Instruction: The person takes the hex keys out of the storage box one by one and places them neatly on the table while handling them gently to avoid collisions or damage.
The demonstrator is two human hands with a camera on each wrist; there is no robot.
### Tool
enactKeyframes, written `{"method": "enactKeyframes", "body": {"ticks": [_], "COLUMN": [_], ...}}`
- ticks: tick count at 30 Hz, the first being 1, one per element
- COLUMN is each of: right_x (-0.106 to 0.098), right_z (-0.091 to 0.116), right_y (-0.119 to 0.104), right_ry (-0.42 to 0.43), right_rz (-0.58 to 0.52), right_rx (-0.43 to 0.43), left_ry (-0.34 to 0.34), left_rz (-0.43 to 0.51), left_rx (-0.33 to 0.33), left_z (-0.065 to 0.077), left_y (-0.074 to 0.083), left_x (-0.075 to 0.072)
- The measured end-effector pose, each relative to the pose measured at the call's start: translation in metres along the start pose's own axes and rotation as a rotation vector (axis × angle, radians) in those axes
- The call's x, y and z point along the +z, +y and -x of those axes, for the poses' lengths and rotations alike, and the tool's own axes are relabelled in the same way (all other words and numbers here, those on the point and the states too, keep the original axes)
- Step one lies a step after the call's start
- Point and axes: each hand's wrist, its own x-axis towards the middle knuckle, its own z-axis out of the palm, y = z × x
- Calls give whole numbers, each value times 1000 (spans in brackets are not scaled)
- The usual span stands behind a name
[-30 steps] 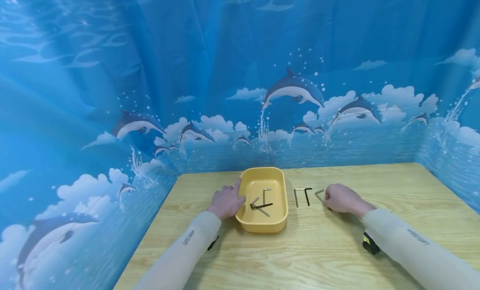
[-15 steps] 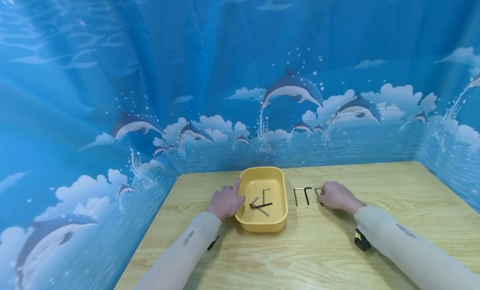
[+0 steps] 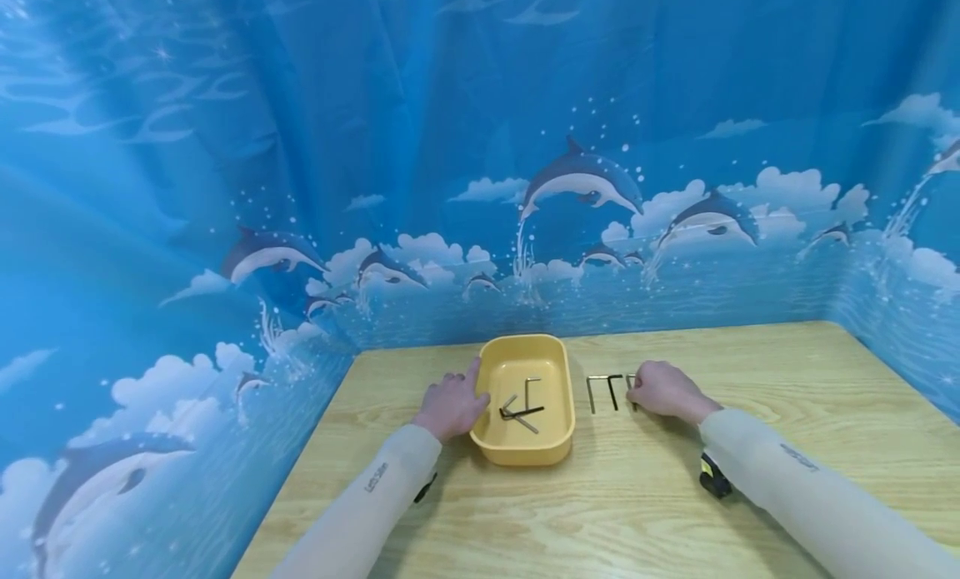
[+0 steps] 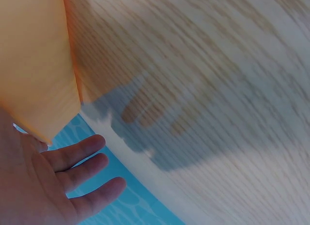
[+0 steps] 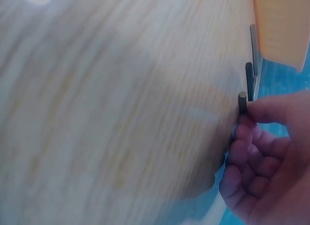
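loosely spread left hand [image 3: 452,405], touching tub [image 3: 522,456], right hand [image 3: 670,391] pinching hex key [image 5: 242,103]

The left grip [image 4: 38,181], a bare hand, enters from the lower left with its palm side showing. Three fingers [image 4: 83,172] reach out to the right, nearly straight and slightly spread. Another fingertip lies by the lower corner of a pale orange container [image 4: 34,55], whose smooth wall fills the upper left; contact there is hard to tell. The wood-grained desk [image 4: 232,79] takes up most of the view, crossed by a dark shadow [image 4: 177,159]. Past the desk's pale, slanting edge shows a blue backdrop [image 4: 135,200] with light wavy lines.
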Motion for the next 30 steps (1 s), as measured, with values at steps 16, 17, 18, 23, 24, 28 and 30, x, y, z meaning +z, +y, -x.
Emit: {"method": "enactKeyframes", "body": {"ticks": [16, 17, 18, 23, 24, 28, 30], "right_x": [1, 2, 2, 3, 3, -1, -5], "right_z": [0, -1, -1, 0, 1, 1, 1], "right_y": [1, 1, 1, 1, 1, -1, -4], "right_ry": [-6, -3, 0, 16, 17, 21, 27], "right_rz": [-10, -9, -11, -23, -24, -8, -1], "right_rx": [18, 18, 17, 25, 28, 46, 39], "left_ry": [12, 15, 15, 8, 6, 1, 2], "left_rz": [-13, -12, -13, -8, -6, -10, -10], "left_rx": [17, 19, 19, 16, 16, 13, 11], "left_z": [2, 3, 3, 4, 4, 4, 4], "left_y": [0, 0, 0, 0, 1, 1, 1], "left_x": [1, 0, 0, -1, -1, -1, -1]}}
